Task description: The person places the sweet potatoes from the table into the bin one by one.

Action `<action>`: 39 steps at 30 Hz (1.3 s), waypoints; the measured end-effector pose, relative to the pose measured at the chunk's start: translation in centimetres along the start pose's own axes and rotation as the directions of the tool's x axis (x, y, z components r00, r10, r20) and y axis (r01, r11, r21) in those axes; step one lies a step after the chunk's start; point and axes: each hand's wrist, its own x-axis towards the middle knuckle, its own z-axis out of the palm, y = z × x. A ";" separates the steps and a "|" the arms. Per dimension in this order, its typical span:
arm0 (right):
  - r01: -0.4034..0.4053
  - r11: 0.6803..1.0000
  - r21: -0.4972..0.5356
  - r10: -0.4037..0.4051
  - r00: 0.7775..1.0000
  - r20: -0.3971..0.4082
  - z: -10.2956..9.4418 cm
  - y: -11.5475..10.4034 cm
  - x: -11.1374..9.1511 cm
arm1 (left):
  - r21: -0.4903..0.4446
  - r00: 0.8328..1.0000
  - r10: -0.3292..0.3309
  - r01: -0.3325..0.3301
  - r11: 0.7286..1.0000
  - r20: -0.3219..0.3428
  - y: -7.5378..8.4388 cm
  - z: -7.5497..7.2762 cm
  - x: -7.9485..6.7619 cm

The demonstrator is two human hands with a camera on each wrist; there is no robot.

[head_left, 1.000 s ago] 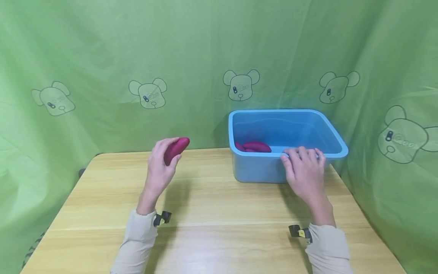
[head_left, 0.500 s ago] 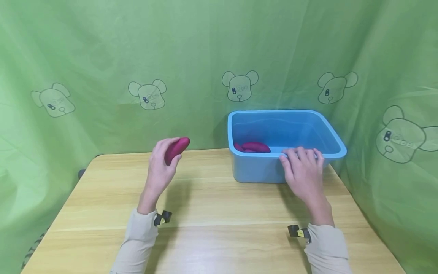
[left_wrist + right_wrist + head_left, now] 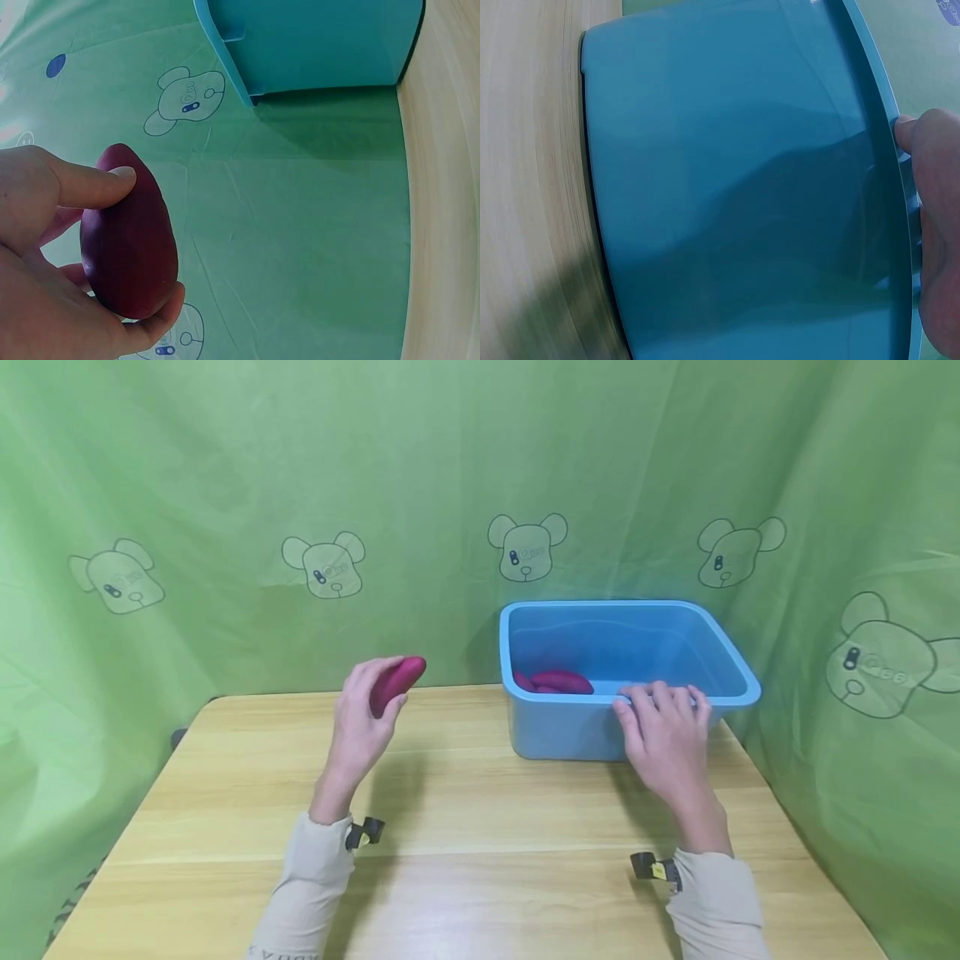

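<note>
My left hand (image 3: 362, 724) holds a smooth purple-red sweet potato (image 3: 399, 682) above the left half of the table. In the left wrist view, the thumb presses near the narrow end of the sweet potato (image 3: 129, 240) while fingers curl round its other side and lower end. A blue plastic bin (image 3: 566, 728) stands at the back right, and my right hand (image 3: 666, 739) grips its front rim with the fingers hooked over. Inside the bin, at its left end, lie more purple-red sweet potatoes (image 3: 562, 682), partly hidden by the front wall.
The wooden table (image 3: 480, 827) carries the bin near its back right corner. Behind and beside it hangs a green curtain (image 3: 420, 460) printed with bear heads. A small black camera (image 3: 365, 832) is strapped at the left wrist, another camera (image 3: 654, 866) at the right.
The left hand has shifted slightly right and up with the sweet potato in the last half second. The right hand and the bin have stayed in place.
</note>
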 end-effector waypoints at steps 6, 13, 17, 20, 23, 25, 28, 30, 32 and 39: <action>0.003 1.000 -0.002 -0.003 1.000 -0.006 0.0 0.0 0.0 | -0.003 1.000 0.013 -0.013 1.000 -0.010 0.4 0.2 0.2; -0.003 1.000 -0.004 0.003 1.000 0.007 -0.1 -0.1 0.0 | -0.006 1.000 0.012 -0.012 1.000 -0.002 0.7 0.3 0.4; -0.008 1.000 -0.009 0.008 1.000 0.014 -0.3 -0.2 0.0 | -0.015 1.000 0.012 -0.011 1.000 0.004 1.0 0.4 0.5; -0.007 1.000 -0.008 0.007 1.000 0.014 -0.4 -0.3 0.0 | -0.024 1.000 0.012 -0.012 1.000 0.003 1.2 0.5 0.5; -0.005 1.000 -0.005 0.005 1.000 0.009 -0.4 -0.4 0.0 | -0.034 1.000 0.012 -0.011 0.999 0.003 1.4 0.6 0.5; -0.003 1.000 -0.003 0.003 1.000 0.006 -0.4 -0.4 0.0 | -0.036 1.000 0.012 -0.012 0.999 0.004 1.5 0.7 0.6; -0.003 1.000 -0.004 0.003 1.000 0.004 -0.4 -0.3 -0.1 | -0.037 1.000 0.018 -0.017 0.999 0.004 1.6 0.9 0.7; -0.003 1.000 -0.004 0.003 1.000 0.006 -0.4 -0.3 -0.1 | -0.040 1.000 0.025 -0.025 0.999 0.003 1.7 1.1 0.7; -0.003 1.000 -0.006 0.003 1.000 0.009 -0.5 -0.3 -0.1 | -0.044 0.999 0.035 -0.035 0.998 -0.001 1.8 1.2 0.8; -0.003 1.000 -0.005 0.003 1.000 0.013 -0.5 -0.3 0.0 | -0.057 0.999 0.042 -0.042 0.997 0.005 2.0 1.6 0.9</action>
